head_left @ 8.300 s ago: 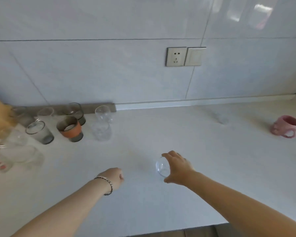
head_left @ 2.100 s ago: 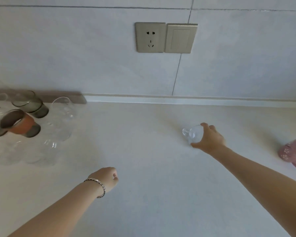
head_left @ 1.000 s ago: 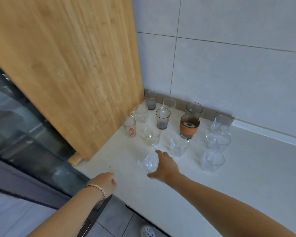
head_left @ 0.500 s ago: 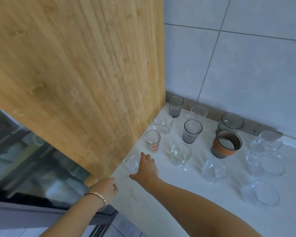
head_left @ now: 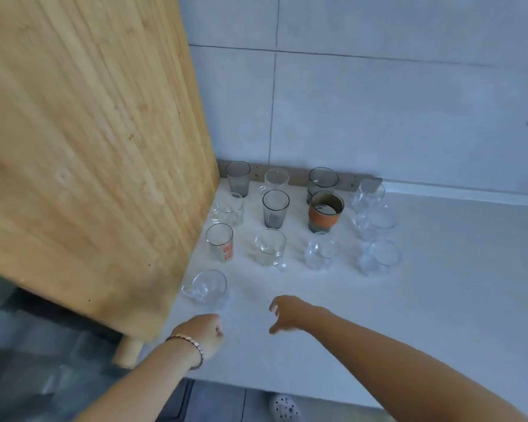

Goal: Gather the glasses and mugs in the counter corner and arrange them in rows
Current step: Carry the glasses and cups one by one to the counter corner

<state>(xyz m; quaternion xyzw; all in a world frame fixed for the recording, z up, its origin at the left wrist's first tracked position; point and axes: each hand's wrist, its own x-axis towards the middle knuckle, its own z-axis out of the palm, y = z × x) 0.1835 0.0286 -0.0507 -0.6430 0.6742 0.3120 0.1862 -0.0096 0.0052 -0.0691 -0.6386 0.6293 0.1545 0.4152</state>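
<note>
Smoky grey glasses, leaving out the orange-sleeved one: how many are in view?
3: grey tumbler at the back by the wooden board; wide grey glass at the back wall, behind the orange-sleeved cup; ribbed grey glass one row nearer. None seems hidden.

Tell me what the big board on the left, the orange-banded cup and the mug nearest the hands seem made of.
Board: light wood, likely bamboo, matt; long straight grain strips.
Cup: dark tinted glass, it seems, wrapped in a matt orange band, perhaps silicone.
Mug: clear glossy glass; the counter shows through it.
</note>
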